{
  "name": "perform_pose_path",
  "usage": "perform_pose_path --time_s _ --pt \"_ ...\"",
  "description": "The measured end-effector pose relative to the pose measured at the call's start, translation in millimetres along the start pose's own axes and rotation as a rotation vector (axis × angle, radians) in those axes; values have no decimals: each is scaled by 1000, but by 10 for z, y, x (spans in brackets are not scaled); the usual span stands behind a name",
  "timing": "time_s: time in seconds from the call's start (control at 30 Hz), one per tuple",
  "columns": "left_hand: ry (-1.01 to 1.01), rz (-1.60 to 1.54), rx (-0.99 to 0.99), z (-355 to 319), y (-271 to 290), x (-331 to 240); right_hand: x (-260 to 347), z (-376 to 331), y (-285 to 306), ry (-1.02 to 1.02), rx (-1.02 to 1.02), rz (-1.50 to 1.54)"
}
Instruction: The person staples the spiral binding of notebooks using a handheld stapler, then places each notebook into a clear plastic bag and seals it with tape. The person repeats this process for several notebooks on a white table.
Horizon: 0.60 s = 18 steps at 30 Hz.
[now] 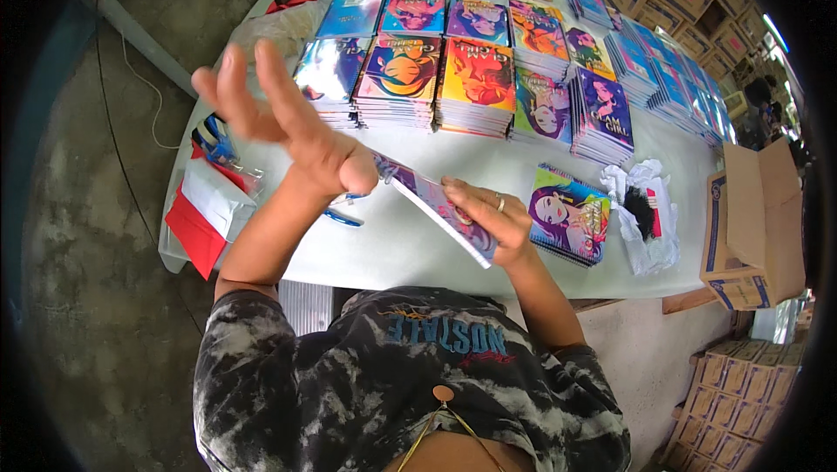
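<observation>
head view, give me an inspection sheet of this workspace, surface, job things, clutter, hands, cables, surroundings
surface: white table, mostly covered along its far side
job's things: spiral notebook held tilted over the table; another notebook stack beside it; rows of colourful notebook stacks behind
clutter: crumpled plastic wrap at right; red and white bags at the left edge; blue pen
hands: left hand open, fingers spread, its heel at the notebook's spiral end; right hand grips the notebook
cables: thin white cord on the floor at left
surroundings: concrete floor; open cardboard box at right, stacked boxes beyond
</observation>
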<state>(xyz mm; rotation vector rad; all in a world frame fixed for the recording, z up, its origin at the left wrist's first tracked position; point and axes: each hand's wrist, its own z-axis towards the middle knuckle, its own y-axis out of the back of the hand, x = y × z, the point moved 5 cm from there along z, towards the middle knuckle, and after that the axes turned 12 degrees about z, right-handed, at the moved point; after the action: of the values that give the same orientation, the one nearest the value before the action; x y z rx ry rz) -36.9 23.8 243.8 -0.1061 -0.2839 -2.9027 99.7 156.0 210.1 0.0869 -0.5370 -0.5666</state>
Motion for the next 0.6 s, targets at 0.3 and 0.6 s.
perform_pose_path --time_s 0.3,0.6 --pt "-156 72 99 -334 -91 -30 -42 -135 -27 -50 -13 -33" --pt "-105 -76 -51 -118 -200 -271 -144 -274 15 -139 -24 -33"
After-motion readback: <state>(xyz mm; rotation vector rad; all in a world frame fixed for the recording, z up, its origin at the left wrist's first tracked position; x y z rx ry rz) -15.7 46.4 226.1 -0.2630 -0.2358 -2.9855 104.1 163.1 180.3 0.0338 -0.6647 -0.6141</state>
